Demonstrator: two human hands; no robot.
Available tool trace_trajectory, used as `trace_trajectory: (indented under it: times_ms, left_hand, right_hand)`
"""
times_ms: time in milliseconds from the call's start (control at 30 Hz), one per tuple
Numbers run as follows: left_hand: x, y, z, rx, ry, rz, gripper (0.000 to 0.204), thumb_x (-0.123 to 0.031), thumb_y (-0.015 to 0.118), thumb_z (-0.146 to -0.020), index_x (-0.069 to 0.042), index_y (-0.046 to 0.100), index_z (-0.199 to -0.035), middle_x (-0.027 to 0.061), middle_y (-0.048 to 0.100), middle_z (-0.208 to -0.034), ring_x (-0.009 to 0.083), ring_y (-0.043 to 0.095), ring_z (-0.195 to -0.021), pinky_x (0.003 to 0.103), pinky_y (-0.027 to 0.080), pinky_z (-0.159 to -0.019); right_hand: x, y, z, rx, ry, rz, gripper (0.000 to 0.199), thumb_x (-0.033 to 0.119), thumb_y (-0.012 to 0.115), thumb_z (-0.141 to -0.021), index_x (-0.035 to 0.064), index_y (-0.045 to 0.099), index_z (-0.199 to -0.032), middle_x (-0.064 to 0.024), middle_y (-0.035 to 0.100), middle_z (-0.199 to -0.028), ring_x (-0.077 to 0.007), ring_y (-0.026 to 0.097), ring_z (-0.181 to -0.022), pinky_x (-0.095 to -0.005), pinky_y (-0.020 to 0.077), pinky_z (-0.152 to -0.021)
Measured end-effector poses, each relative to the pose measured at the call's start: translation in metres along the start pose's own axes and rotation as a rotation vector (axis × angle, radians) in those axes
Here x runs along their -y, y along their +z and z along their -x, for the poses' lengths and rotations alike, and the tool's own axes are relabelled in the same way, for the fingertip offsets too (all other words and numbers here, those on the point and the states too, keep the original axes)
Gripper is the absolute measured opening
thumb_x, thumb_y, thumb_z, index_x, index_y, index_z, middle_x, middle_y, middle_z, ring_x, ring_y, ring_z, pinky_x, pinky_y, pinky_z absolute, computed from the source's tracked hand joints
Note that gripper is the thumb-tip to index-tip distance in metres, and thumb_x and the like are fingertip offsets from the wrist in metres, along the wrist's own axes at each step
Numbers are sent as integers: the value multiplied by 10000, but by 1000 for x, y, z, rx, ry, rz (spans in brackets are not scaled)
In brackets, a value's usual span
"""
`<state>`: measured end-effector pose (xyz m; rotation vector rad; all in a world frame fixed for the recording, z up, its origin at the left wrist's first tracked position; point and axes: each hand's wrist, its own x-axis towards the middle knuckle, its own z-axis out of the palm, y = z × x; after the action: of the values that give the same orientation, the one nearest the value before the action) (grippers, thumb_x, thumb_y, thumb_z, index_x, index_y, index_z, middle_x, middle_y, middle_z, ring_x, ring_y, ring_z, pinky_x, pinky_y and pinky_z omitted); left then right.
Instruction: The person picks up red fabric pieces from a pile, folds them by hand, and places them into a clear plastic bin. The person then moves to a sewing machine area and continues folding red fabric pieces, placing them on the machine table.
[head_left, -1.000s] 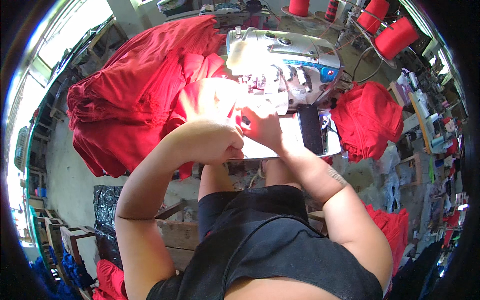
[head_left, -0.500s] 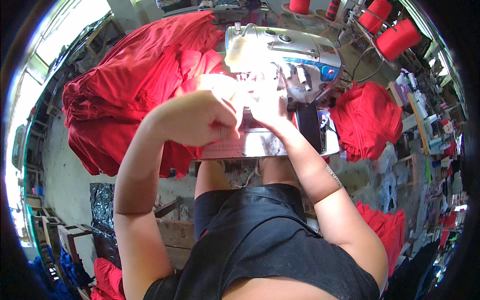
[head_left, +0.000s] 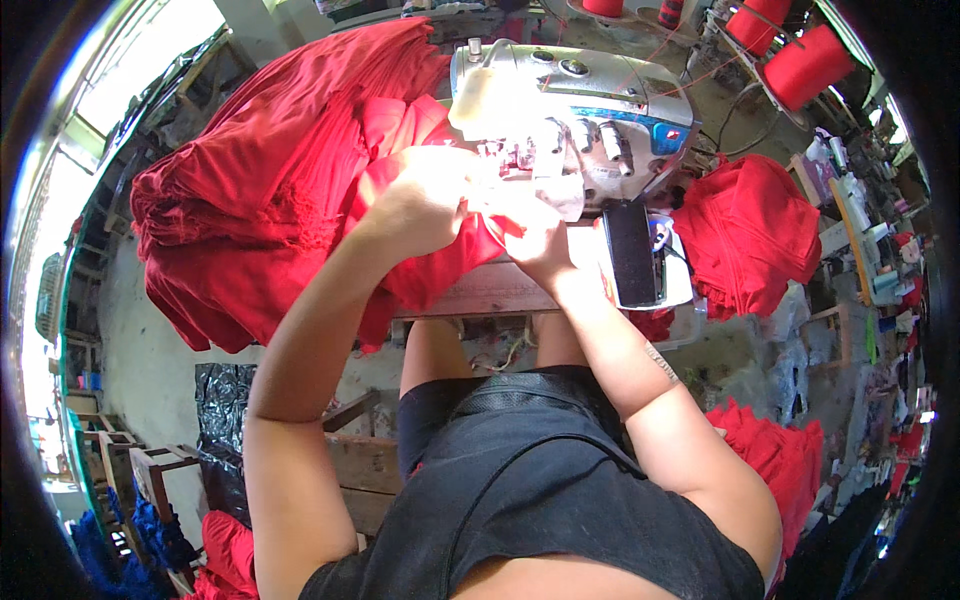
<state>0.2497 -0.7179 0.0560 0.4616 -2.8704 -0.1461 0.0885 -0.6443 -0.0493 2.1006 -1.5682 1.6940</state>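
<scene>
A silver and blue overlock sewing machine [head_left: 650, 105] stands ahead, its needle area washed out by bright light. Right in front of that area, my left hand [head_left: 428, 200] is closed on a piece of red fabric [head_left: 450, 262], which drapes over the table's front edge. My right hand [head_left: 538, 238] pinches the same fabric a little to the right, close below the presser foot. Glare hides the fingertips of the left hand. Beyond and left of it lies a large heap of red fabric [head_left: 250, 190], touching the piece in hand.
Right of the machine sit a bundle of red cloth [head_left: 745, 235] and a white tray [head_left: 677, 280] with a dark box-like object [head_left: 630, 255]. Red thread cones [head_left: 808, 68] stand at the upper right. Black plastic [head_left: 222, 425] lies on the floor at left.
My left hand has swung from a bent, raised wrist down onto the fabric. Red fabric now spans between both hands over the front of the table. The view has shifted slightly.
</scene>
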Motion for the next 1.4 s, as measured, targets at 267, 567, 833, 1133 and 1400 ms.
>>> trace_trajectory:
  times_ms: [267, 567, 833, 1133, 1400]
  left_hand:
    - [13, 41, 3, -132, -6, -60, 302, -117, 524, -788, -64, 587, -1078, 141, 589, -1020, 298, 567, -899, 399, 463, -787]
    - [14, 40, 5, -22, -113, -17, 249, -155, 520, -829, -37, 597, -1034, 164, 604, -907, 308, 581, -827, 394, 481, -729]
    - [12, 39, 6, 31, -171, 17, 174, -176, 538, -830, -40, 632, -886, 160, 600, -825, 312, 577, -806, 395, 475, -713]
    - [-35, -42, 31, 170, 210, 572, 160, -94, 678, -696, -31, 531, -686, 86, 476, -693, 274, 516, -664, 385, 409, -615]
    - [-43, -60, 29, 146, 251, 483, 217, -112, 698, -690, -7, 512, -650, 84, 442, -642, 267, 473, -622, 360, 390, -590]
  right_hand:
    - [-2, -1, 5, 32, -31, 117, 307, 32, 645, -707, 113, 685, -1001, -87, 663, -1013, -247, 629, -934, -330, 514, -810]
    - [-4, 1, 7, -2, 8, 101, 337, 4, 609, -711, 122, 685, -1017, -83, 662, -1029, -242, 623, -966, -328, 512, -832]
    - [-3, 0, 8, -15, 25, 72, 304, 29, 609, -730, 110, 682, -1014, -91, 662, -1022, -250, 627, -902, -333, 513, -795]
    - [-19, -19, -1, -78, 5, 76, 266, 32, 490, -780, 71, 630, -1003, -171, 614, -933, -318, 614, -841, -375, 513, -716]
    - [-6, -21, -29, 279, 103, 559, 323, 69, 555, -756, 60, 598, -1077, -134, 610, -888, -292, 614, -790, -393, 506, -642]
